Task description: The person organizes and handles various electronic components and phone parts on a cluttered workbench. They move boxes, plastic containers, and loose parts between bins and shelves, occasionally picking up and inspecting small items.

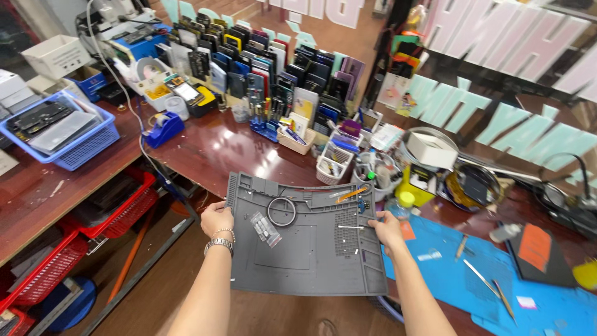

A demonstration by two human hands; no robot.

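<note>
Mat held up over the desk edge

We grip a grey work mat (308, 249) with both hands and hold it out in front of us, part over the corner of the brown desk (211, 149) and part over the floor. Our left hand (216, 219), with a metal watch (219, 244) on the wrist, is closed on the mat's left edge. Our right hand (387, 228) is closed on its right edge, thumb on top.

On the mat lie a black ring (282, 211), a small clear bag (265, 228), an orange-handled tool (352, 193) near the top right corner, and a thin metal tool (350, 227) just beside our right thumb.

To the right of the mat a blue mat (460, 280) covers the desk, with tweezers (479, 278) lying on it. Behind the grey mat stand rows of phone cases (273, 62), a white basket (334, 163) of small parts and a blue tape holder (163, 129). At far left sits a blue basket (81, 149), and red baskets (124, 218) fill the shelf under the desk.
</note>
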